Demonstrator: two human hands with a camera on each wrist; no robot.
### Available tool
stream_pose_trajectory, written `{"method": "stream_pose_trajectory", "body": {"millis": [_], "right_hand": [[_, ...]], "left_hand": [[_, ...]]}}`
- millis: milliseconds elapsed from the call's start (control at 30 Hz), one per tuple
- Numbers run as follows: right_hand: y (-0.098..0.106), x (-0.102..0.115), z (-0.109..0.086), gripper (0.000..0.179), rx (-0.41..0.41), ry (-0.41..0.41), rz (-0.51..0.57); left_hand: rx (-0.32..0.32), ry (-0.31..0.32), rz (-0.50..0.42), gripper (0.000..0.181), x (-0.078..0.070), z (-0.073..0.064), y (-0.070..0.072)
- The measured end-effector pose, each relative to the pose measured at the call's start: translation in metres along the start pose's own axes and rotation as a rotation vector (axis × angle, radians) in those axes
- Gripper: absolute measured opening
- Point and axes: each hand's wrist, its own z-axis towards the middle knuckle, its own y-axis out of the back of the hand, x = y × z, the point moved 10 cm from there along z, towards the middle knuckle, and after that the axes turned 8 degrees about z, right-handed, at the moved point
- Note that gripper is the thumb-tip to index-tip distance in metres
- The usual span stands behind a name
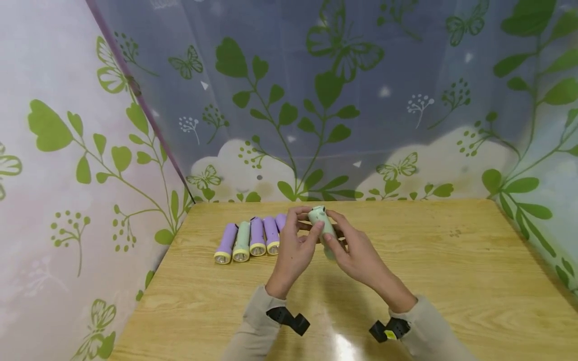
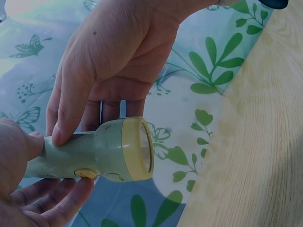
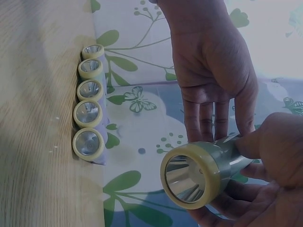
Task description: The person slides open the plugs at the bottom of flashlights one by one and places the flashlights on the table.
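Observation:
Both hands hold a pale green flashlight (image 1: 321,220) above the wooden table, tail end up and lens end toward the person. My left hand (image 1: 293,253) grips its barrel from the left, thumb laid along the side. From the other side, my right hand (image 1: 361,256) grips the same barrel, its thumb lower down. The left wrist view shows the flashlight's body (image 2: 75,153) with an oval button and a yellow head ring. In the right wrist view the reflector (image 3: 185,178) faces the camera, unlit. Parts of the fingers are hidden behind the barrel.
To the left on the table (image 1: 451,281), several flashlights lie side by side, lenses toward the person: a purple one (image 1: 227,243) at the end, a green one (image 1: 242,242), then more purple ones (image 1: 257,235). Patterned cloth (image 1: 280,125) hangs behind and at the sides.

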Motion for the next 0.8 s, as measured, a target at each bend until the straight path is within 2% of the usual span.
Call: {"method": "stream_pose_trajectory", "body": {"millis": [367,800], "right_hand": [[0.0011,0.0028,-0.0027,0.054,-0.025,0.029,-0.045],[0.0014,0.0032,-0.0011,0.054,-0.020,0.014,-0.039]], "left_hand": [[0.012,0.005,0.004,0.036,0.0012,-0.0015,-0.0024],[0.025,-0.006,0.016,0.036,-0.0015,-0.0010,-0.0027]]}}
